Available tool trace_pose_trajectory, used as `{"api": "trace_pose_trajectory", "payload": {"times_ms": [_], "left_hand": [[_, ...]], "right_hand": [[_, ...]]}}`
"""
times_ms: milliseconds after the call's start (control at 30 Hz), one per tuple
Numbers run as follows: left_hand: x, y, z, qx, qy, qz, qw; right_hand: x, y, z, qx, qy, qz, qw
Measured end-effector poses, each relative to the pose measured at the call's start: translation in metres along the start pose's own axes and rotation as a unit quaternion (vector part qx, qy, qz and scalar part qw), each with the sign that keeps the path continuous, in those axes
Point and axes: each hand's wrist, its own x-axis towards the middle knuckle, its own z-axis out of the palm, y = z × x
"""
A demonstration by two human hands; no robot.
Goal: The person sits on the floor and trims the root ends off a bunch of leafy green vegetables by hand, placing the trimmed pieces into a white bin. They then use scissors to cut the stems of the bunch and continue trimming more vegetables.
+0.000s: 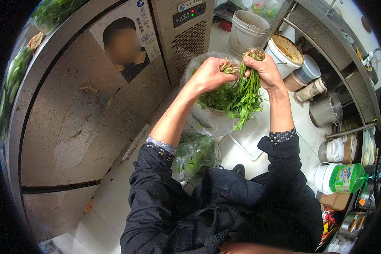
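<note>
My right hand (266,70) grips a bunch of leafy green herbs (248,95), perhaps coriander or Chinese celery. Its root ends point up and its leaves hang down. Close beside it, my left hand (213,73) is closed around a smaller bunch of stems (229,67), with the pale root ends showing above the thumb. The leaves of that bunch merge with the greens below, so where it ends is unclear. Beneath both hands an opened clear plastic bag (206,125) holds more leafy greens. Nearer my body sits a second plastic bag (195,155) of greens.
A metal refrigerator cabinet (66,127) rises on the left, with bagged vegetables (16,73) on top. Beyond the hands stand a large bucket (247,31) and a stained white bucket (284,52). Under the right-hand shelf are a metal pot (325,111) and a green liquid jug (347,178). A white tray (254,154) lies on the floor.
</note>
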Motion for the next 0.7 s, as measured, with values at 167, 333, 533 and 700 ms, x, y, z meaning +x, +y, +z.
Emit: {"api": "trace_pose_trajectory", "payload": {"times_ms": [167,333,533,700], "left_hand": [[-0.001,0.006,0.007,-0.001,0.023,0.006,1.000],[0.000,0.005,0.008,-0.026,0.020,-0.003,0.999],[0.000,-0.005,-0.008,-0.033,-0.024,0.005,0.999],[0.005,-0.019,-0.015,0.064,0.103,0.022,0.992]], "right_hand": [[0.002,0.005,0.004,0.018,0.002,-0.005,1.000],[0.002,0.004,0.006,0.000,0.005,-0.006,1.000],[-0.003,-0.001,0.001,-0.028,-0.015,0.000,1.000],[-0.004,-0.006,-0.014,-0.002,-0.003,-0.010,1.000]]}}
